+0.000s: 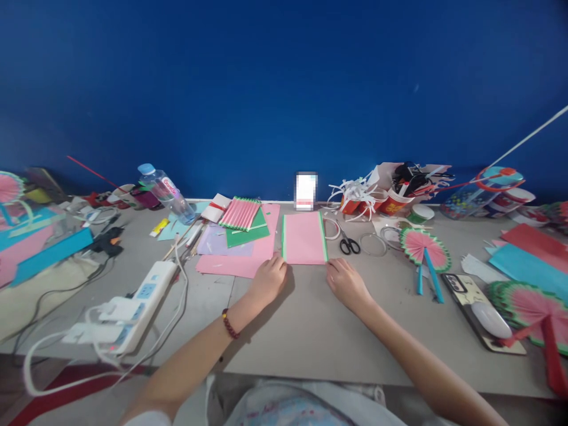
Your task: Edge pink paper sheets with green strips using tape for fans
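A pink paper sheet with green side edges (305, 238) lies flat on the grey table in front of me. My left hand (268, 279) is at its near left corner, fingers curled and pinching the edge. My right hand (347, 282) is at its near right corner, fingers bent onto the paper's edge. A red bead bracelet (229, 324) sits on my left wrist.
Black scissors (349, 243) and wire rings lie right of the sheet. Finished watermelon paper fans (425, 249) and a phone (481, 310) are at the right. A pleated pink paper (240, 213), coloured sheets, a water bottle (166, 192), a power strip (137, 303) and a glue gun are left.
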Demonstrator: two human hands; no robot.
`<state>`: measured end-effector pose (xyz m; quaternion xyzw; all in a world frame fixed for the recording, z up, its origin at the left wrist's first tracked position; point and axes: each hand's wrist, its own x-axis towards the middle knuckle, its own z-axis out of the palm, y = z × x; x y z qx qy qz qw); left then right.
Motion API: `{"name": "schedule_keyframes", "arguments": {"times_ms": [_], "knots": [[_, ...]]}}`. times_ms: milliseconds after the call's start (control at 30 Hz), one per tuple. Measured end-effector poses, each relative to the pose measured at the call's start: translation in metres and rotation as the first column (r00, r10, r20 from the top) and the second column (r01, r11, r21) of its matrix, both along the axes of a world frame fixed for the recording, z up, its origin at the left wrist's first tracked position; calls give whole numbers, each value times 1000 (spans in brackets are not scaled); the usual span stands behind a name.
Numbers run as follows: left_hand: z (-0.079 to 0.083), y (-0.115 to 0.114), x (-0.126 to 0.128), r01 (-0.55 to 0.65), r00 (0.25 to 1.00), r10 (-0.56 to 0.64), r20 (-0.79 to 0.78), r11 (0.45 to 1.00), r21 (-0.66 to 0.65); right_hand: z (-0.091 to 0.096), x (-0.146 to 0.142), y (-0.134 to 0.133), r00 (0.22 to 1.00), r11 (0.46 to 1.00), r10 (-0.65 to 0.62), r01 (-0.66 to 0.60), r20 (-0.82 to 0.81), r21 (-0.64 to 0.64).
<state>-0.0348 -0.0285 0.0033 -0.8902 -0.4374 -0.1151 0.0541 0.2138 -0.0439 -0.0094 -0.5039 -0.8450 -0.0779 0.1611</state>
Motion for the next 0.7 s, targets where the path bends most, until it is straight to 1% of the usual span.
{"name": "schedule_keyframes", "arguments": {"times_ms": [100,200,333,433,600,700], "knots": [[0,-7,4,-30,999,30,-21,999,12,3,-6,-6,998,999,-42,43,49,-25],[1,-12,8,-46,998,46,-36,999,-11,4,-10,-10,993,997,-66,71,100,-41],[2,-18,14,-71,991,70,-118,997,-6,4,-12,-13,987,993,-105,111,125,-43],[2,-20,17,-72,984,71,-162,997,2,4,-12,-14,982,994,-92,101,166,-41],[4,-20,17,-95,985,92,-144,995,-12,4,-11,-15,981,994,-76,87,177,-59],[4,-19,16,-107,986,104,-129,994,-17,0,-12,-15,981,995,-90,98,169,-37]]}}
